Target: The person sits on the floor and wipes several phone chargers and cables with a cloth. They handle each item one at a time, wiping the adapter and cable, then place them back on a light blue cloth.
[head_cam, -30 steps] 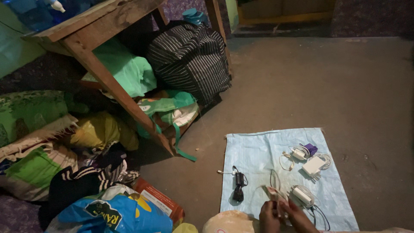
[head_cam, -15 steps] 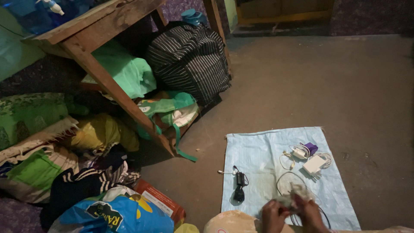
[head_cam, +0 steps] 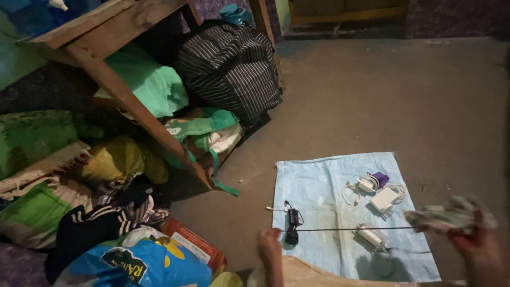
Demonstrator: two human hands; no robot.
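Here, in the head view, a thin black cable (head_cam: 350,229) is stretched taut in a near-level line above the pale blue woven sack sheet (head_cam: 319,186) spread on the grey floor. The left hand (head_cam: 269,250) sits at the sheet's near-left edge, fingers closed on that end of the cable. The right hand (head_cam: 470,234), off the sheet's right side, is blurred; it looks clenched around the other end together with a crumpled, pale wad, though how tightly I cannot tell.

Beneath the cable, on the sheet, lie a small black plug adapter (head_cam: 292,226) near the left edge and a white charger block with wound cord (head_cam: 371,236) toward the near-right. Further back on the sheet rest a flat white power brick (head_cam: 384,199) and a small purple-and-white plug (head_cam: 375,180).

The risk, as I judge it, is over-tension: a hard pull could snap the thin cable or strain its end. If it sags or swings low, it could catch the white charger block and drag it off the sheet. A slip from either hand could whip the loose end across the small plugs.
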